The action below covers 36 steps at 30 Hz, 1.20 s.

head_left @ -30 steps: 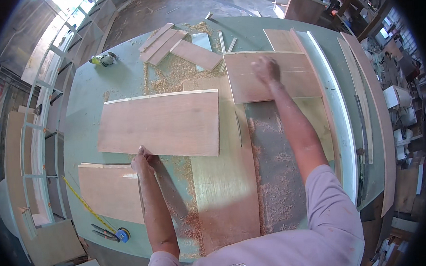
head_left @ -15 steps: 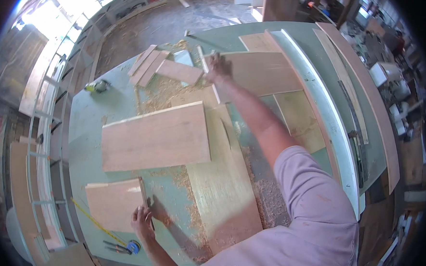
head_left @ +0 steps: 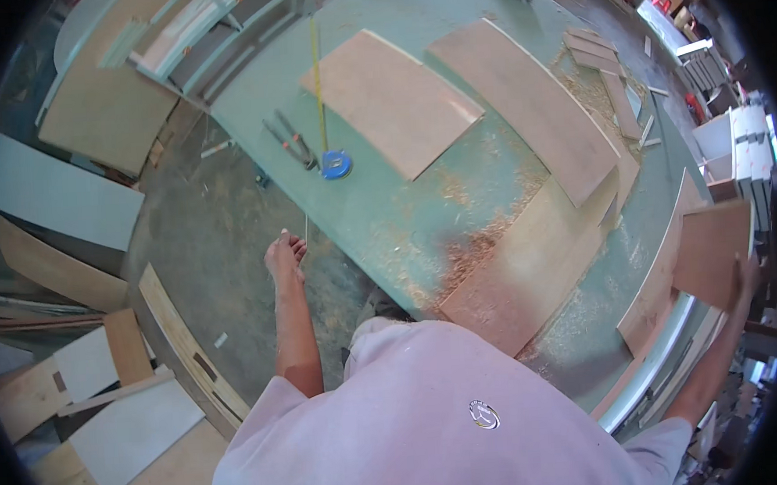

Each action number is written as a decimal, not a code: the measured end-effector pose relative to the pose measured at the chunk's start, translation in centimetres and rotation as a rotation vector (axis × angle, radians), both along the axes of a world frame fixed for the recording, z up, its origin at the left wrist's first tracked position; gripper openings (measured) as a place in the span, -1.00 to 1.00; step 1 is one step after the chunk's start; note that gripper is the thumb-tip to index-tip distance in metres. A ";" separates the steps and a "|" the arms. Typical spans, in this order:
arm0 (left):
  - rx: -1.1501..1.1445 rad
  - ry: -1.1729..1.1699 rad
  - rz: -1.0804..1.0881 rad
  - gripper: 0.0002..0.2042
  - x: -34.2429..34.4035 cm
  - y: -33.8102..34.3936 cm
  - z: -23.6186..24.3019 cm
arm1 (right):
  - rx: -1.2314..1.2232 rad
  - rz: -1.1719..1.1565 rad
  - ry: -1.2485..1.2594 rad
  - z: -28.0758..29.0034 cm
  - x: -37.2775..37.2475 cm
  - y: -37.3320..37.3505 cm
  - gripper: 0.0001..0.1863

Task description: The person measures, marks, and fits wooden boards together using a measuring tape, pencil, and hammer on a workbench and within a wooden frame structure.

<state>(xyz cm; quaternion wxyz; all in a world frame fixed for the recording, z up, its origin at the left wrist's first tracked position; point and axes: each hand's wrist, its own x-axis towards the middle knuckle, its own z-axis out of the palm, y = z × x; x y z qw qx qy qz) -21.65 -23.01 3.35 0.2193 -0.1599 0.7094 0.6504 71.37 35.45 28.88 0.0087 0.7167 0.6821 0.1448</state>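
My left hand [head_left: 286,257] hangs beyond the table's near edge, above the floor, with its fingers curled. A thin pale stick [head_left: 307,229] shows beside the fingertips; whether they grip it I cannot tell. At the far right my right hand [head_left: 745,278], smeared by motion, is at the edge of a reddish-brown plywood panel [head_left: 713,256], which is raised and tilted over other boards. Two larger plywood panels [head_left: 390,102] [head_left: 526,103] lie flat on the green table [head_left: 387,216]. A long pale board [head_left: 539,261] runs toward me.
A blue tape measure [head_left: 336,164] with its yellow blade out lies beside pliers [head_left: 291,142] near the table edge. Wood shavings [head_left: 477,251] litter the tabletop. Small wood strips [head_left: 594,52] sit at the far end. Offcut boards [head_left: 134,423] are piled on the floor at left.
My view has swung to the left. My left hand has left the small panel's edge and moved off the table. My right hand now has a plywood panel raised at the right.
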 end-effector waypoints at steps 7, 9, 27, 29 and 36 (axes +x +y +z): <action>0.061 -0.237 -0.204 -0.36 -4.8 2.8 -8.4 | 0.443 -0.126 0.860 9.0 0.0 -28.2 -0.51; 0.366 -0.264 -0.333 -0.33 -3.5 5.3 -8.3 | 0.462 -0.255 0.874 9.4 -5.9 -36.4 -0.55; 0.371 -0.440 -0.569 -0.07 -1.9 0.8 -9.2 | 0.607 -0.248 1.077 6.8 -34.1 -83.1 -0.57; 0.321 -0.359 -0.706 -0.03 -4.6 -0.6 -13.1 | 0.473 -0.227 1.057 6.2 -35.6 -87.2 -0.55; -0.244 -0.386 -1.420 -0.29 -7.2 -18.6 -23.8 | 0.079 -0.242 1.197 0.3 -39.3 -96.5 -0.61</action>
